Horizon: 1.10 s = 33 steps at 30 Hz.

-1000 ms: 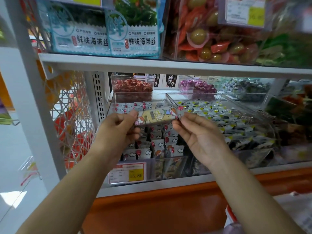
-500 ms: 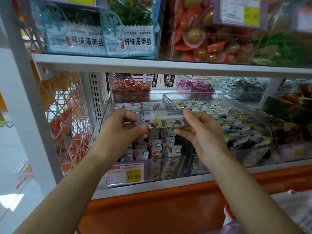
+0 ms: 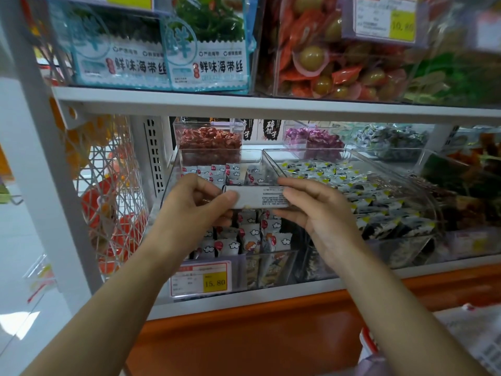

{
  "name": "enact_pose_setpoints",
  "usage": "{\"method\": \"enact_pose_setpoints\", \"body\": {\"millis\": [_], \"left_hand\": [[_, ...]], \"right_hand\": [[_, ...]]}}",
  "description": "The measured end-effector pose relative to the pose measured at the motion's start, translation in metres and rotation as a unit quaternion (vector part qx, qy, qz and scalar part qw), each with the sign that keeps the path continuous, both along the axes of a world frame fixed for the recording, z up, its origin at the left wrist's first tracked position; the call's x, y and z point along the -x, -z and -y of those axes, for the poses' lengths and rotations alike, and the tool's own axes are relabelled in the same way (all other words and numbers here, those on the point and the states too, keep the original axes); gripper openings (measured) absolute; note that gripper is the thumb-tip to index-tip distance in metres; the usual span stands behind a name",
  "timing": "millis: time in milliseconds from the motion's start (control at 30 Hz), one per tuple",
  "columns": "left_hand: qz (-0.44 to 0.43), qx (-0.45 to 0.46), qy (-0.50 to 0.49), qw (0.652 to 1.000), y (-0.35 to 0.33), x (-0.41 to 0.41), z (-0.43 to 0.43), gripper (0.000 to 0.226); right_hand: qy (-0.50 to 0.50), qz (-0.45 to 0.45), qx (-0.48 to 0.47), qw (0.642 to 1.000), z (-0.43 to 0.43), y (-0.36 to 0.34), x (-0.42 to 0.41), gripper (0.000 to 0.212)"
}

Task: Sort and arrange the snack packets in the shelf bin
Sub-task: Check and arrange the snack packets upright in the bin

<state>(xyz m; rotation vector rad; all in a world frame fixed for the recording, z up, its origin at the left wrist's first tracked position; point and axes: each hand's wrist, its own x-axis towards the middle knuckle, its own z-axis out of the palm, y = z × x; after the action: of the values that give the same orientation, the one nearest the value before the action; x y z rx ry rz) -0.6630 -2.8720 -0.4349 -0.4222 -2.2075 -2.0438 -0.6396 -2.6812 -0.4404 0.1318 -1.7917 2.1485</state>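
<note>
Both my hands hold one long snack packet [image 3: 257, 197] level above the clear shelf bin [image 3: 273, 264]. Its plain white back with small print faces me. My left hand [image 3: 195, 210] pinches the packet's left end between thumb and fingers. My right hand [image 3: 311, 213] grips the right end. Below the packet, the bin holds several small white packets [image 3: 252, 237] with red dots and cloud prints, standing in rows. More of them [image 3: 217, 169] lie at the bin's back.
A yellow price tag [image 3: 214, 282] is on the bin's front. To the right stands a clear bin of yellow-and-black packets [image 3: 366, 191]. Behind are tubs of red [image 3: 210, 141] and purple sweets [image 3: 314, 138]. The upper shelf board [image 3: 244, 103] hangs close overhead. A wire basket [image 3: 108, 191] is left.
The packet has turned over in my hands: its printed cartoon front faced me before, now the white back does. Both hands stayed at its ends above the bin.
</note>
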Motion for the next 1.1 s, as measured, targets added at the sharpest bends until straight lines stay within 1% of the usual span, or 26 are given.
{"method": "enact_pose_setpoints", "body": {"millis": [67, 133, 200, 300, 367, 433, 467, 567, 667, 800, 933, 1000, 1100], "left_hand": [[-0.009, 0.003, 0.011, 1.000, -0.001, -0.001, 0.000, 0.022], [-0.018, 0.009, 0.030, 0.999, -0.001, -0.002, -0.001, 0.032], [-0.028, 0.024, 0.043, 0.998, -0.003, -0.004, -0.001, 0.041], [-0.052, 0.065, 0.041, 0.996, -0.004, -0.006, -0.004, 0.032], [-0.075, 0.108, 0.028, 0.991, -0.005, -0.009, -0.006, 0.021], [-0.076, 0.125, 0.016, 0.989, -0.005, -0.011, -0.008, 0.009], [-0.070, 0.127, 0.010, 0.989, -0.004, -0.011, -0.008, 0.007], [-0.053, 0.122, 0.001, 0.991, -0.003, -0.008, -0.006, 0.017], [-0.047, 0.111, -0.009, 0.993, -0.005, -0.004, -0.002, 0.025], [-0.019, 0.076, 0.010, 0.997, -0.009, -0.002, 0.004, 0.023], [-0.030, 0.084, 0.008, 0.996, -0.010, -0.003, 0.005, 0.021], [-0.035, 0.108, 0.028, 0.993, -0.009, -0.004, 0.005, 0.020], [-0.043, 0.192, 0.054, 0.979, -0.004, -0.004, 0.005, 0.024]], "right_hand": [[0.009, -0.010, -0.014, 1.000, 0.000, 0.000, -0.001, 0.011], [0.017, -0.013, -0.020, 1.000, -0.001, 0.000, -0.001, 0.008], [0.028, -0.018, -0.030, 0.999, -0.001, 0.001, -0.001, 0.012], [0.071, -0.033, -0.063, 0.995, -0.002, 0.002, 0.000, 0.019], [0.118, -0.051, -0.126, 0.984, -0.002, 0.004, 0.001, 0.022], [0.146, -0.071, -0.200, 0.966, -0.001, 0.004, 0.000, 0.022], [0.148, -0.079, -0.221, 0.961, 0.001, 0.004, 0.000, 0.021], [0.136, -0.095, -0.252, 0.953, 0.004, 0.004, -0.002, 0.020], [0.120, -0.103, -0.257, 0.953, 0.005, 0.003, -0.003, 0.019], [0.111, -0.103, -0.257, 0.954, 0.006, 0.003, -0.004, 0.017], [0.124, -0.103, -0.252, 0.954, 0.007, 0.004, -0.003, 0.019], [0.133, -0.103, -0.237, 0.957, 0.006, 0.006, -0.001, 0.025], [0.129, -0.078, -0.208, 0.966, 0.004, 0.008, 0.001, 0.029]]}}
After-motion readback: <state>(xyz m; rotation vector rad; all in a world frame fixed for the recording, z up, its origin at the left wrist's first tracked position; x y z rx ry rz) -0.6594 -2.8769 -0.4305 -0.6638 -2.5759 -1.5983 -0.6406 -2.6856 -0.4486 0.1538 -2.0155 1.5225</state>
